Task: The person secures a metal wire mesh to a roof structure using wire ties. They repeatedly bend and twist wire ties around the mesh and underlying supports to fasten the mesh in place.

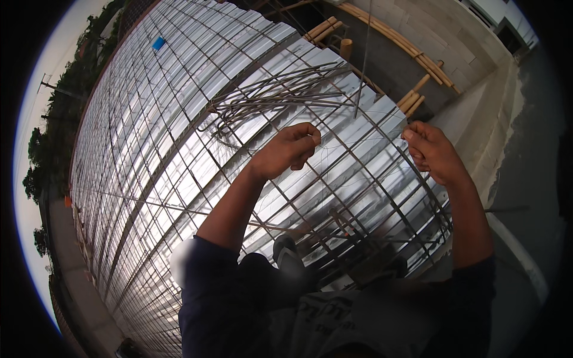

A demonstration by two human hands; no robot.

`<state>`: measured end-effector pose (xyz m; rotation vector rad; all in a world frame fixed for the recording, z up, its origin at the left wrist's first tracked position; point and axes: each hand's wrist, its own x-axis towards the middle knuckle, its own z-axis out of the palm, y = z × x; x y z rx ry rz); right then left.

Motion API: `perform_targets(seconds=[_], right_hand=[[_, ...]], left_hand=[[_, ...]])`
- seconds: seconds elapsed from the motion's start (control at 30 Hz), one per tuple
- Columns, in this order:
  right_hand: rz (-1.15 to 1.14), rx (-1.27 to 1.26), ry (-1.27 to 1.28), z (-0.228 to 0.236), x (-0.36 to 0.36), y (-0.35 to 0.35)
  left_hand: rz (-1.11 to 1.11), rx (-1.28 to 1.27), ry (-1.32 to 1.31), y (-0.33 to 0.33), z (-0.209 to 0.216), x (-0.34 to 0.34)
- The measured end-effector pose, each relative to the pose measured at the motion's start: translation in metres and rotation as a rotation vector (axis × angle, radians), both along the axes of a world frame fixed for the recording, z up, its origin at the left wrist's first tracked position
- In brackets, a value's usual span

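My left hand [289,149] is raised in front of me, fingers pinched shut on a thin tie wire [325,156] that trails down from it. My right hand [433,152] is held up to the right at the same height, its fingers curled shut; the wire's other end seems to reach toward it, but I cannot tell if it grips it. Below both hands lies a rebar mesh [382,179] over shiny corrugated metal decking [179,119]. My shoe [287,253] stands on the mesh.
A bundle of loose bent rebar rods [280,95] lies on the decking beyond my hands. Bamboo poles [412,48] lean along a grey block wall at the upper right. A concrete ledge [513,197] runs along the right edge. A small blue object [158,43] sits far off.
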<state>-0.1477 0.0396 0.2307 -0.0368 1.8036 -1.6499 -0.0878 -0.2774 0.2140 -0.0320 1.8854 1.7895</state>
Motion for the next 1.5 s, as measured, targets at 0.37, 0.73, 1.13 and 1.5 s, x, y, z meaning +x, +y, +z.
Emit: perform_targets(seconds=[0.37,0.73,1.13,1.5], right_hand=[[0.18,0.321,0.411,0.002,0.001,0.011],[-0.304,0.231,0.238,-0.012,-0.034,0.08],[-0.517,-0.016,0.162,-0.026,-0.039,0.092],[-0.429,0.255,0.266,-0.028,-0.036,0.068]], left_hand=[[-0.208,-0.124,-0.07,0.005,-0.009,0.001],[0.275,-0.581,0.355,-0.086,-0.03,0.002],[1.12,0.086,0.685,-0.172,0.074,0.042],[1.222,-0.47,0.328,-0.234,-0.001,0.066]])
